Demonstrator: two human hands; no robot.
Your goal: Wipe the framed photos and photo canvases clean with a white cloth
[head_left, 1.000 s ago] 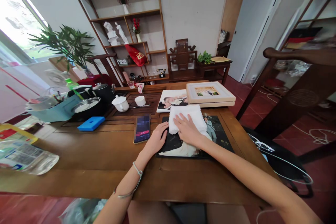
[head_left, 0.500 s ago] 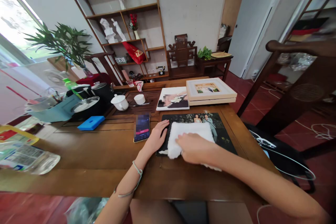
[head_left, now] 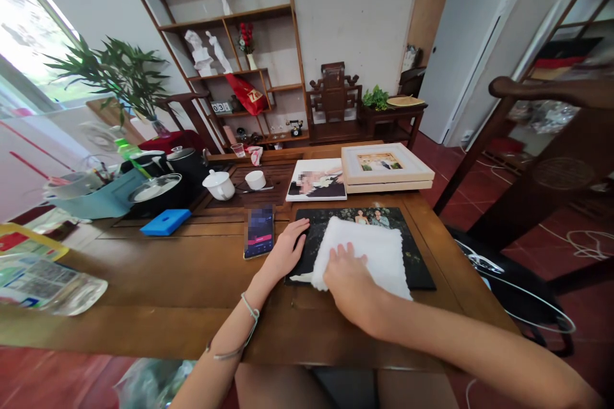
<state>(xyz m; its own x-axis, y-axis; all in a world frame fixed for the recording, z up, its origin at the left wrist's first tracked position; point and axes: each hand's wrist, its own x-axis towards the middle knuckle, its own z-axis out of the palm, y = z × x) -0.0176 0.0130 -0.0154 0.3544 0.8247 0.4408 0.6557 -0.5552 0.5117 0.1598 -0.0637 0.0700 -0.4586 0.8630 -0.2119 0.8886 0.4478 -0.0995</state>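
Fingers of the right hand [head_left: 352, 284], slightly parted, lie outstretched on top of a white terry cloth [head_left: 381, 246] rather than wrapped around it. Beside them, the left hand [head_left: 286, 249] rests palm down at the left edge of a dark photo panel [head_left: 416, 255], its fingers nearly together, the thumb a little apart, and nothing in its grasp. Spread over the panel's middle, the cloth reaches its near edge; two printed figures show above it, and the right wrist hides part of it. The panel lies flat on a brown wooden table [head_left: 167, 287]. Just left of the left hand is a smartphone [head_left: 259, 235] with its screen lit. Beyond the panel lie a white-edged photo print [head_left: 319, 180] and a pale picture frame [head_left: 417, 167], side by side. Farther left stand a white cup [head_left: 255, 180], a lidded white teapot [head_left: 219, 185] and a blue block [head_left: 165, 222].
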